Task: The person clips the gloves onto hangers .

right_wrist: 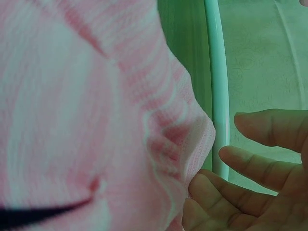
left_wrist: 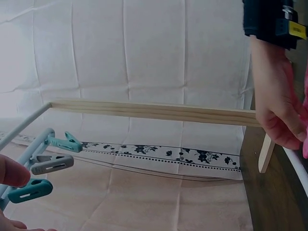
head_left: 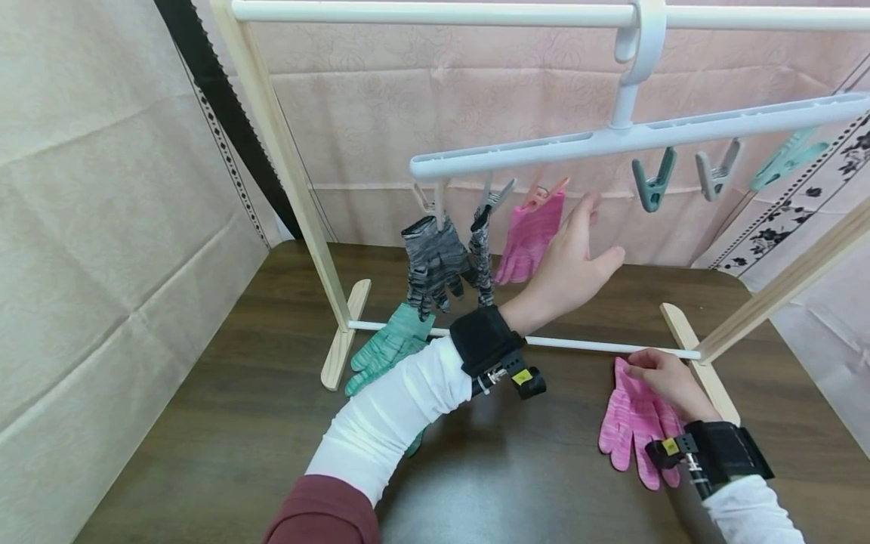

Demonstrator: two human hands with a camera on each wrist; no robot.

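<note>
My left hand [head_left: 598,230] is raised with straight fingers beside a pink glove [head_left: 530,238] clipped to the white peg hanger [head_left: 612,140]; it holds nothing. Only a fingertip [left_wrist: 9,171] of it shows in the left wrist view, next to free pegs [left_wrist: 53,164]. My right hand [head_left: 646,370] rests low on the table at the cuff of a second pink glove [head_left: 635,427], which lies flat. In the right wrist view its loosely curled fingers [right_wrist: 250,163] touch the bunched cuff edge of that glove [right_wrist: 96,120]; the thumb is hidden.
Two grey gloves [head_left: 435,261] hang left of the pink one. A teal glove [head_left: 387,347] lies on the dark table [head_left: 238,423] by the rack's wooden foot [head_left: 343,340]. Free pegs [head_left: 654,181] hang to the right. A white rod [head_left: 578,346] runs low across the rack.
</note>
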